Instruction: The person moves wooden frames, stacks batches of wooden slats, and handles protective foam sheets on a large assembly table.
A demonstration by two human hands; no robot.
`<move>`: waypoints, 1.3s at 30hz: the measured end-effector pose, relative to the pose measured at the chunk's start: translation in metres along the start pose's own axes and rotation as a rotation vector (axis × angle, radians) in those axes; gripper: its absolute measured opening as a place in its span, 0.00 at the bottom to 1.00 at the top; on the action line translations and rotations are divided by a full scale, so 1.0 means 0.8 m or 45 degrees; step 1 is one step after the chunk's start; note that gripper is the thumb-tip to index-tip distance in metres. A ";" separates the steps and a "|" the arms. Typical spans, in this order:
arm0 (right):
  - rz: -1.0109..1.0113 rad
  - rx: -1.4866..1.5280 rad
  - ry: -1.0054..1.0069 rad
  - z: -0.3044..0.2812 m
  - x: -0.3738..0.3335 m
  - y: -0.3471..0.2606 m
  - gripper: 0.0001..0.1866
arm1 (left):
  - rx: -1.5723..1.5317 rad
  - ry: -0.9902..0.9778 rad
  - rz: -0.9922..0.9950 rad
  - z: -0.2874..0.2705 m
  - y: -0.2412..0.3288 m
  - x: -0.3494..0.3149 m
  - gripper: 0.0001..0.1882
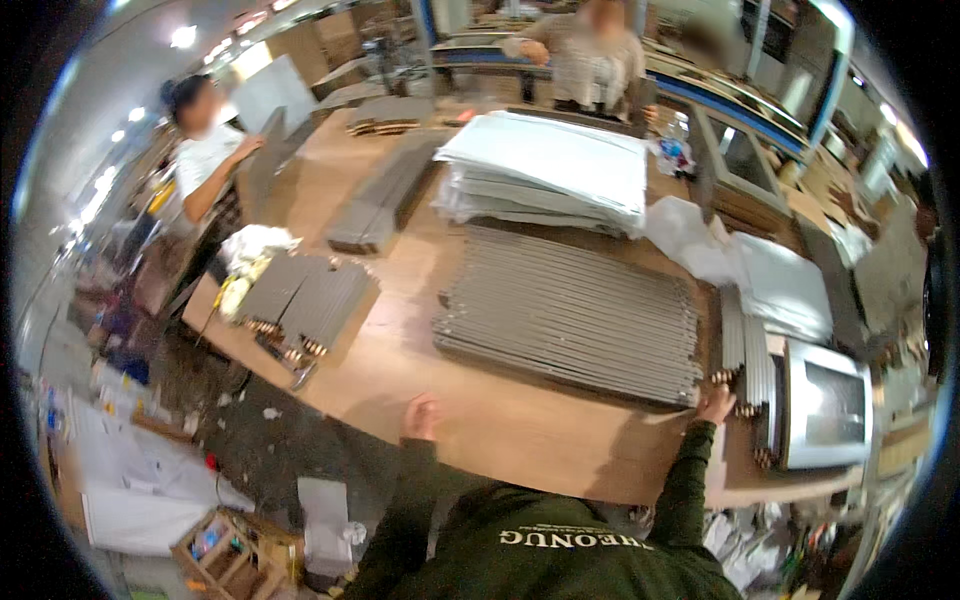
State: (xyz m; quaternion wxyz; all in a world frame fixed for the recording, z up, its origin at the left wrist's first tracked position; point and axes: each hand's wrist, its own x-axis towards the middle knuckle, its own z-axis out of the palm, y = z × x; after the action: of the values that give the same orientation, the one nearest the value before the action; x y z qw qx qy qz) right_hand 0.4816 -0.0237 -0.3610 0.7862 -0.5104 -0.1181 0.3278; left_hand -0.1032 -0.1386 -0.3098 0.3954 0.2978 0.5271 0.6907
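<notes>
My right hand (715, 403) is closed around the end of a grey strip in a small stack of grey strips (740, 345) with light brown ends, at the right of the table. Just left of that hand, a wide row of long grey strips (570, 312) lies side by side on the wooden table (400, 350). My left hand (421, 415) is over the near table edge, its fingers loosely bent and nothing visible in it. Right of my right hand is a grey-framed panel (826, 405) with a shiny middle.
White wrapped sheets (550, 170) are piled behind the row. Shorter grey pieces (305, 297) lie at the left, with a hammer (303, 375) beside them. A long grey stack (385, 195) lies behind. One person (207, 155) works at the left, another (597, 60) at the far side.
</notes>
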 end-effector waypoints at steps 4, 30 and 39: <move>-0.433 -0.770 -0.115 0.051 -0.114 0.011 0.37 | 0.140 0.081 -0.155 -0.060 -0.013 0.037 0.21; -0.573 -0.996 -0.016 0.077 -0.181 -0.010 0.13 | 1.159 -0.959 1.225 0.203 0.045 0.099 0.13; -0.591 -0.935 -0.238 0.075 -0.171 0.003 0.12 | 1.589 0.048 0.862 0.060 0.114 0.285 0.15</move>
State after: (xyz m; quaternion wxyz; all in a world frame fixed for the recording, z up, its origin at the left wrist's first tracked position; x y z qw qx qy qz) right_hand 0.3461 -0.0664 -0.3157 0.5914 -0.6839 -0.4090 0.1236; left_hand -0.2009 0.0693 -0.2104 -0.0945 0.6041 0.7097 0.3499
